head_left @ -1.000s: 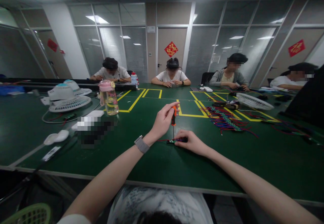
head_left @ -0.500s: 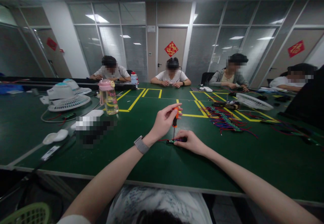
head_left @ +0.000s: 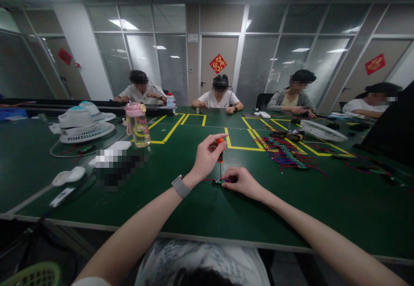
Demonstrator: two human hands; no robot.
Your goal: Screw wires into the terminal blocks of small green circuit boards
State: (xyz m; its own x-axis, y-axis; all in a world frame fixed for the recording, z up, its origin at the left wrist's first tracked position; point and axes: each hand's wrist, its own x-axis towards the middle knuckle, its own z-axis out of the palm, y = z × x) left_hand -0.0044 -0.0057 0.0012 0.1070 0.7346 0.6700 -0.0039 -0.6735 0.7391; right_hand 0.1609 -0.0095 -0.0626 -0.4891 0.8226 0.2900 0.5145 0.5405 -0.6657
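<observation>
My left hand (head_left: 208, 155) grips the orange and black handle of a screwdriver (head_left: 221, 155), which stands upright with its shaft pointing down. The screwdriver's tip meets a small green circuit board (head_left: 219, 182) lying on the green table. From the right, the fingers of my right hand (head_left: 239, 180) are closed on the board's right end, where dark and reddish wires show. A red wire runs off the board's left side. A grey watch band is round my left wrist.
A pink-lided bottle (head_left: 137, 126), white fan parts (head_left: 84, 124) and a white object (head_left: 69, 176) lie to the left. On the right are wired circuit boards (head_left: 287, 151) and a fan grille (head_left: 323, 130). Yellow tape (head_left: 246, 149) marks the table. Several people sit across.
The fingers of my left hand have shifted round the screwdriver handle, and the handle has moved slightly left. My right hand stays at the board. Across the table, a person's hand has risen.
</observation>
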